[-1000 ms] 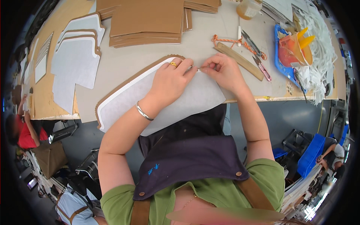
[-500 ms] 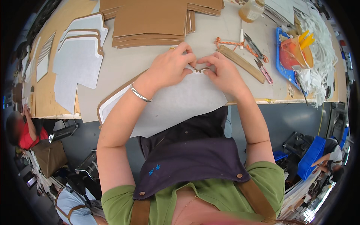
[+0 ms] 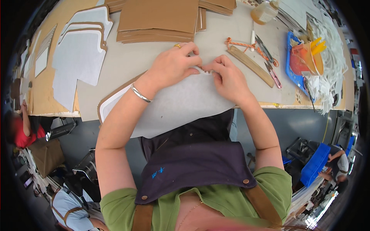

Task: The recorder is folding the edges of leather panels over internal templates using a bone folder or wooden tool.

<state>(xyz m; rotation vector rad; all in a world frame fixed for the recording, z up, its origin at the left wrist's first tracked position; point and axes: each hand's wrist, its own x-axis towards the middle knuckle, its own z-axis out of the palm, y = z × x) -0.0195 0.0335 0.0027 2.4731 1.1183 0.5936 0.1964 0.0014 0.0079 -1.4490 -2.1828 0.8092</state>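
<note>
A large panel (image 3: 181, 102), pale grey on its upper face with a brown border, lies over the table's front edge and hangs toward my lap. My left hand (image 3: 175, 63) pinches its far edge, fingers curled and thumb pressed down. Close beside it, my right hand (image 3: 227, 79) is closed on the same edge, thumb and forefinger together. Between the fingertips the brown border shows small notches or pleats at a curve. The fingers partly hide that stretch of edge.
Beyond my hands stands a stack of brown panels (image 3: 158, 17); grey-faced panels (image 3: 79, 52) lie at left. To the right are a wooden stick (image 3: 250, 66), orange cord (image 3: 241, 43), pink-handled thread snips (image 3: 273, 75), a glue jar (image 3: 264, 13), a blue tray (image 3: 290, 57) and white strips (image 3: 327, 57).
My right thumb and forefinger have closed more tightly on the panel's edge. The view has shifted slightly; both hands stay at the same stretch of border.
</note>
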